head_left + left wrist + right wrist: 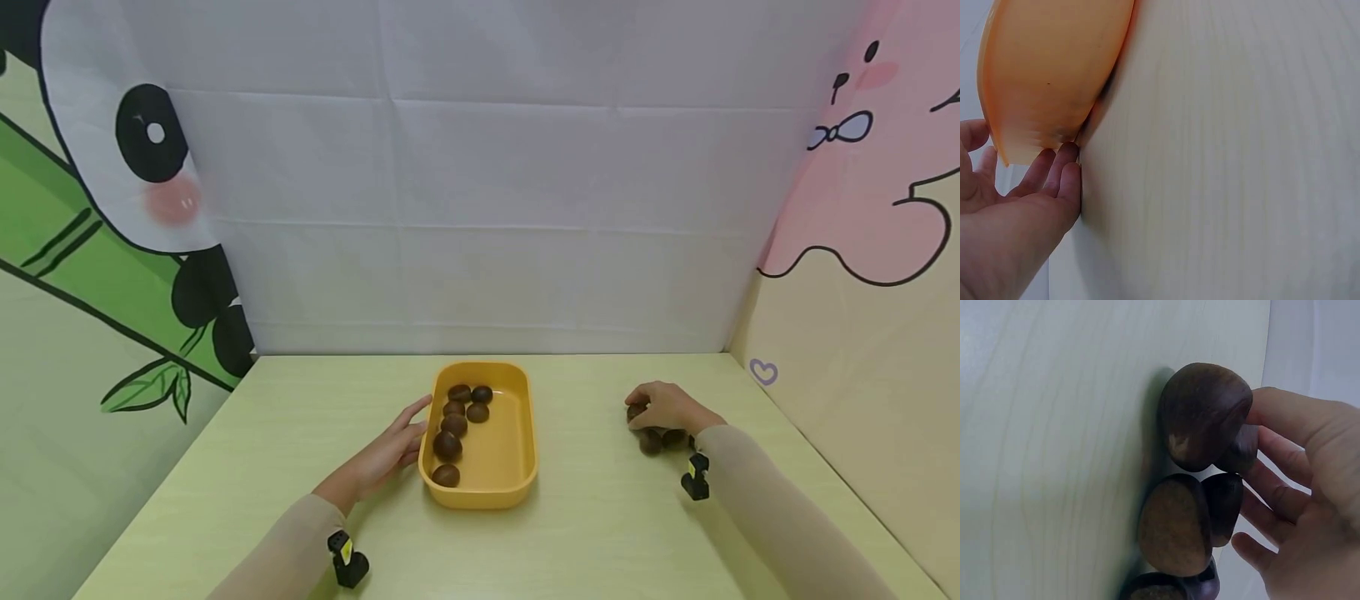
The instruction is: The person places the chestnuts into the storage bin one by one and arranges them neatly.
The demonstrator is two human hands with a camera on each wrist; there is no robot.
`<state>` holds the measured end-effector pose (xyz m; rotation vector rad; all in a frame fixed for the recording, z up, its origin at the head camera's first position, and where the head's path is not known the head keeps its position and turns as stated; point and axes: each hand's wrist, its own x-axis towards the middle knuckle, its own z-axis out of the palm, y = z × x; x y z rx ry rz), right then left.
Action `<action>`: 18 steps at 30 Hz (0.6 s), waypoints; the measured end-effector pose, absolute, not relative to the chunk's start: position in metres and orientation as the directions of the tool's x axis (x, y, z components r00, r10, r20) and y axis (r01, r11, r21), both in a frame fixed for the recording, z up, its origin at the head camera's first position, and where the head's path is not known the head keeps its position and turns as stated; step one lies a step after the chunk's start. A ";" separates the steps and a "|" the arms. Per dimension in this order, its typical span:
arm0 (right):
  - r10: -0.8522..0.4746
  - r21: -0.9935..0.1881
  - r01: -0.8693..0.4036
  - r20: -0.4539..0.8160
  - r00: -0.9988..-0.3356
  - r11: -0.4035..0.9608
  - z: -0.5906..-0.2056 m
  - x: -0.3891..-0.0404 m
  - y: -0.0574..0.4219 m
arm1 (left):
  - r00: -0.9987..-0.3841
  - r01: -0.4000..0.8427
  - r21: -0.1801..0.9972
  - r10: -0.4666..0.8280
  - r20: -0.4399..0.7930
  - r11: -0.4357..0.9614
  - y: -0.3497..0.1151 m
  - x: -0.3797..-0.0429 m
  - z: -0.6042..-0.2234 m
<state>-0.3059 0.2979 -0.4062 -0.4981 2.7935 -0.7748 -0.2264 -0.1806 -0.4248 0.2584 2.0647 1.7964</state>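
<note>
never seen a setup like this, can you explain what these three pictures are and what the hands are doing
There is no robot here: both hands belong to one person. The wide picture comes from a camera worn on the head, looking forward and down. The other two come from a camera on each wrist, each watching its own hand; the black gadgets on the wrists are probably those cameras.

On the pale table sits a yellow tray, with seven brown, stone-like pieces along its left and far parts. The left hand touches the tray's outer side with its fingers. The right hand is at a small cluster of similar pieces outside the tray; I can't tell whether it firmly grips one.
</note>
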 end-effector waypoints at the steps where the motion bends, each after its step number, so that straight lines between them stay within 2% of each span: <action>1: -0.373 -0.530 -0.269 -0.099 -0.922 0.805 -0.406 -0.306 0.298 | -0.907 -0.115 0.980 0.385 -0.170 0.162 -0.180 -0.226 -0.425; 18: -0.414 -0.511 -0.323 -0.074 -0.907 0.797 -0.393 -0.308 0.281 | -0.907 -0.113 0.980 0.386 -0.168 0.162 -0.179 -0.225 -0.422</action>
